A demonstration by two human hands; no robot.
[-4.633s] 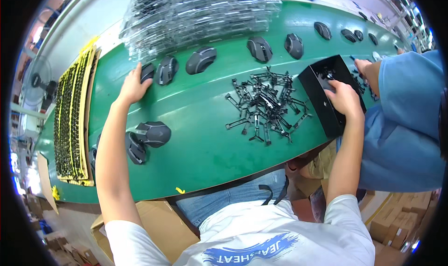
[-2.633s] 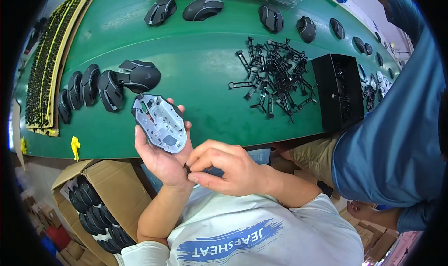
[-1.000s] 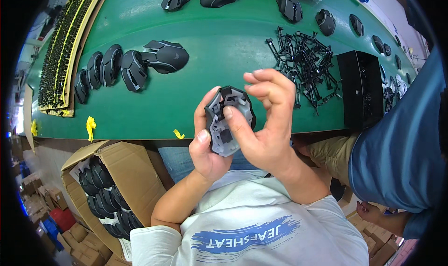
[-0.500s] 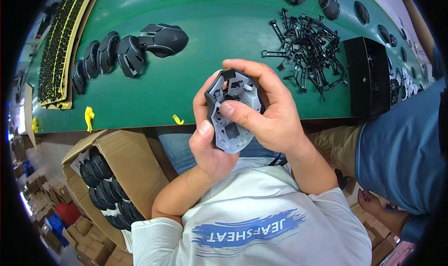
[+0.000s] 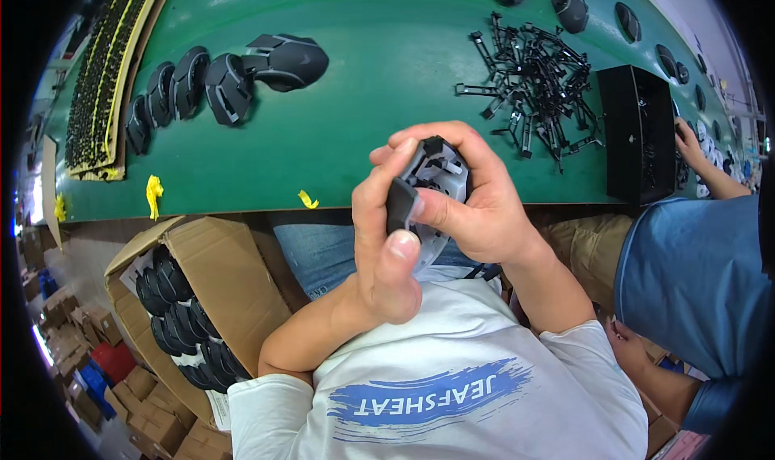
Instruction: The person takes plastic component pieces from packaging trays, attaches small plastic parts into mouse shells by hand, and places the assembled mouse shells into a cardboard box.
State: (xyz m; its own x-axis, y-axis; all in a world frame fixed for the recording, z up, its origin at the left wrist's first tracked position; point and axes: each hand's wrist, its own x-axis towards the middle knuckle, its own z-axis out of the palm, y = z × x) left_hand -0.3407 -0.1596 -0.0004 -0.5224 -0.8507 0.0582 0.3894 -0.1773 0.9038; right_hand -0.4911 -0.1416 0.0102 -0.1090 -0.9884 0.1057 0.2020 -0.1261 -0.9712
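Observation:
A computer mouse shell (image 5: 443, 174), black outside and pale grey inside, is held tilted in front of my shirt, at the table's near edge. My left hand (image 5: 379, 246) grips its left side, fingers along the dark outer wall and thumb low on the near part. From the right, my right hand (image 5: 494, 210) wraps round the other side, with its thumb pressed into the hollow interior. Fingers hide much of the inside, including whatever the right thumb touches. Beyond my right hand lies a heap of small black plastic brackets (image 5: 537, 84) on the green table (image 5: 379, 80).
Several black mouse shells (image 5: 222, 88) stand in a row at the left, beside a rack of small black parts (image 5: 105, 80). A black box (image 5: 626, 129) stands right. An open carton (image 5: 226, 266) below left holds more shells. A co-worker in blue (image 5: 694, 274) sits close at right.
The shell has tilted, so less of its inside shows. Both my hands have shifted slightly right and nearer. A co-worker's hand has appeared beside the black box.

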